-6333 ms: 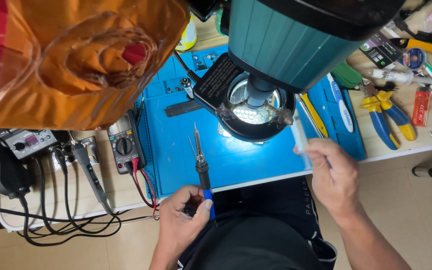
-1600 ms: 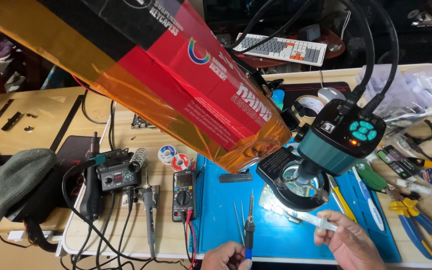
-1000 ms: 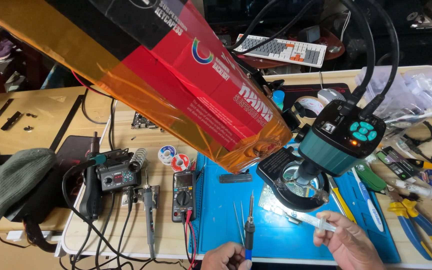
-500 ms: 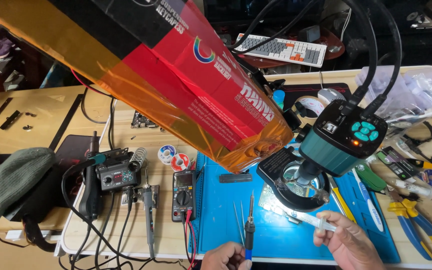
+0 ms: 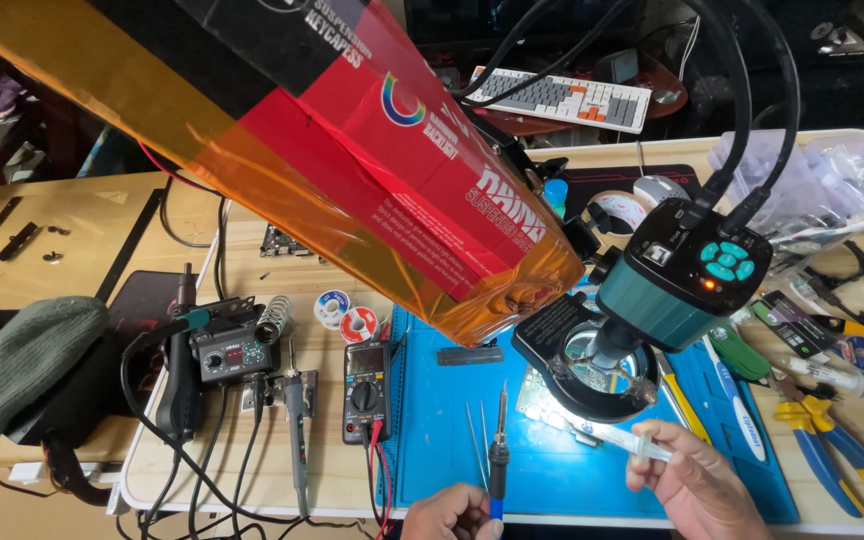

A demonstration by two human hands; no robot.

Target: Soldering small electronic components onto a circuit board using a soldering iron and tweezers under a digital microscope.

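The step in hand looks like getting flux onto the circuit board [image 5: 592,375] before the iron goes in. The person's right hand [image 5: 697,485] is closed around a clear syringe [image 5: 620,440], fingers wrapped on the barrel end, with the nozzle pointing up and to the left of the grip, toward the board edge under the ring light. The left hand [image 5: 457,515] is only half in view at the bottom edge, fingers pinched together on the blue grip of a soldering iron [image 5: 499,450] whose tip stands straight up and away from the hand, above the blue mat [image 5: 452,420].

To do this bit well, they'd probably want the syringe tip low and steady at the board, with a small squeeze so the flux doesn't flood the pads, and the iron parked off to the side until the flux is down. Worth watching the hot tip, since a pair of tweezers [image 5: 476,450] lies just left of the iron shaft.

The board sits ahead of the right hand, near the syringe nozzle, under the teal microscope camera [image 5: 682,280]. From the left hand it's ahead and off to the right, well past the iron tip.
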